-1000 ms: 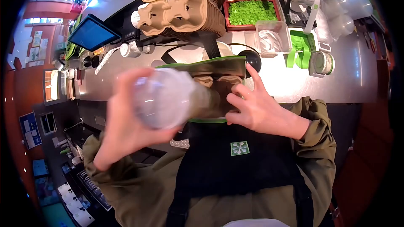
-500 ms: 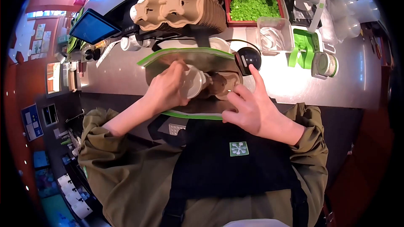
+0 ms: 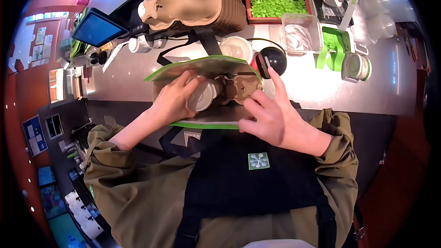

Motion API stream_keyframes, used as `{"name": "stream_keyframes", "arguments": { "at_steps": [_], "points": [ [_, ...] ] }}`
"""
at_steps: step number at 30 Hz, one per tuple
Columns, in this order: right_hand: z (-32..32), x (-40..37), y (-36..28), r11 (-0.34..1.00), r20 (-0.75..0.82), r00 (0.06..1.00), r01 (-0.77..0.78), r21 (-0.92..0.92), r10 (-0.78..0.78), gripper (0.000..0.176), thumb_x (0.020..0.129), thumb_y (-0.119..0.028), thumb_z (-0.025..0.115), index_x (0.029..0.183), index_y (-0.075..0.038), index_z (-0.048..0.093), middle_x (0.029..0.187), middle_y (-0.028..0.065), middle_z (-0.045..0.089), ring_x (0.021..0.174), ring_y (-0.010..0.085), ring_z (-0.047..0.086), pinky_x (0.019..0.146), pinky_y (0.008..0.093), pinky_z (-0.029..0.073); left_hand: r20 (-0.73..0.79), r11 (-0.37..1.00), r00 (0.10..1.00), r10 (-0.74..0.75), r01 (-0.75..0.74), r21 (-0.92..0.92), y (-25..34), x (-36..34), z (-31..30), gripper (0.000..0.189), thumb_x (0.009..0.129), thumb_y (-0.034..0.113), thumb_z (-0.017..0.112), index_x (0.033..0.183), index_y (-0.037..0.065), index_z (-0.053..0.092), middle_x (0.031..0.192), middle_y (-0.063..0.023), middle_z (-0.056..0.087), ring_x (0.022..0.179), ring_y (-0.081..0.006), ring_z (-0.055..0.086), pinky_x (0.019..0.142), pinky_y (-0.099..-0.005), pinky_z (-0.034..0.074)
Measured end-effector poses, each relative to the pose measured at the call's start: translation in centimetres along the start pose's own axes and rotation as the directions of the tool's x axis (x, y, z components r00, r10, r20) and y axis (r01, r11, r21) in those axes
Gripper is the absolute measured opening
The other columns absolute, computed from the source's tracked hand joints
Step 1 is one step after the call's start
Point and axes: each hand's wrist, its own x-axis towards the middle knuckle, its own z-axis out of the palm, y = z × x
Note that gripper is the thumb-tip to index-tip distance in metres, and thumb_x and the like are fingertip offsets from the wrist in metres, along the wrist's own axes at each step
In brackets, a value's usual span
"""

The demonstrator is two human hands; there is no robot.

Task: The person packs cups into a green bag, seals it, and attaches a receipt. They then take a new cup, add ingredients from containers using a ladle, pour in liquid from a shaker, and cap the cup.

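Closest to the camera hangs a black apron with a small green-and-white flower badge, worn over an olive-green jacket whose sleeves reach forward on both sides. The left hand is closed around a clear plastic cup with a pale lid, its fingers wrapped over the cup's side. The cup lies tilted inside the open mouth of a translucent brownish bag with a bright green rim. It is just beside a brown moulded-cardboard cup carrier that sits in the same bag. The right hand rests on the bag's near rim with fingers spread and the index finger stretched toward the far rim; whether the thumb clamps the rim cannot be told. The bag stands on a grey steel counter. Just beyond it are a black domed object and a white round cup. Farther back are a tall stack of brown cardboard carriers, a red tray of green pieces and a blue-screened tablet.
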Motion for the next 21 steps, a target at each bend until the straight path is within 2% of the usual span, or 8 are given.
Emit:
{"name": "stream_keyframes", "arguments": {
  "at_steps": [4,8,11,16,19,21],
  "points": [
    [0.3,0.1,-0.2,1.0,-0.038,0.999,-0.014,-0.013,0.013,0.016,0.063,-0.02,0.065,0.064,-0.014,0.05,0.071,0.0031,0.041,0.076,0.0188,0.048,0.097,0.0653,0.026,0.053,1.0,0.999,0.008,-0.007,-0.017,-0.5,-0.2,-0.7,0.073,0.049,0.006,0.075,0.116,0.01,0.045,0.119,-0.0129,0.043,0.106,-0.034,0.05,0.081,-0.0413,0.048],
    [1.3,0.2,-0.4,0.999,-0.155,0.988,-0.011,0.031,0.016,0.014,0.06,-0.014,0.061,0.059,-0.012,0.047,0.069,0.0027,0.04,0.076,0.0183,0.048,0.098,0.0647,0.027,0.042,0.999,0.998,0.045,-0.045,0.007,-1.9,0.1,-0.8,0.072,0.049,0.007,0.076,0.114,0.009,0.045,0.121,-0.012,0.042,0.107,-0.0352,0.049,0.081,-0.0422,0.048],
    [1.4,0.3,-0.6,1.0,-0.167,0.986,-0.024,0.008,0.025,0.014,0.061,-0.013,0.061,0.059,-0.011,0.047,0.069,0.0027,0.04,0.077,0.0183,0.048,0.098,0.0644,0.027,0.108,1.0,0.994,0.024,-0.025,0.013,-2.0,0.7,-1.2,0.071,0.049,0.007,0.076,0.113,0.009,0.045,0.119,-0.0112,0.043,0.104,-0.0341,0.051,0.08,-0.0412,0.048],
    [1.8,0.3,-0.7,0.999,-0.189,0.981,-0.037,0.006,0.038,0.013,0.06,-0.013,0.06,0.059,-0.011,0.047,0.069,0.0026,0.041,0.077,0.0182,0.049,0.097,0.0639,0.03,0.086,0.996,0.993,0.086,-0.088,0.011,-2.7,0.8,-1.0,0.071,0.051,0.01,0.076,0.115,0.013,0.045,0.119,-0.0097,0.044,0.104,-0.0321,0.052,0.079,-0.041,0.049],
    [1.8,0.4,-0.7,0.999,-0.181,0.983,-0.034,0.004,0.034,0.013,0.06,-0.013,0.06,0.059,-0.011,0.048,0.069,0.0025,0.041,0.077,0.0179,0.049,0.097,0.0637,0.031,0.135,0.997,0.988,0.076,-0.079,0.02,-3.0,1.1,-0.2,0.072,0.051,0.009,0.076,0.116,0.013,0.045,0.12,-0.0096,0.042,0.106,-0.0315,0.051,0.079,-0.0408,0.049],
    [1.9,0.3,-0.8,0.999,-0.171,0.984,-0.038,0.029,0.042,0.012,0.06,-0.013,0.06,0.06,-0.011,0.048,0.069,0.0023,0.042,0.077,0.0176,0.05,0.097,0.0635,0.031,0.168,0.998,0.985,0.048,-0.056,0.039,-3.1,1.0,0.1,0.075,0.05,0.012,0.079,0.117,0.011,0.044,0.122,-0.0094,0.042,0.108,-0.0323,0.049,0.082,-0.0408,0.047]
  ]
}}
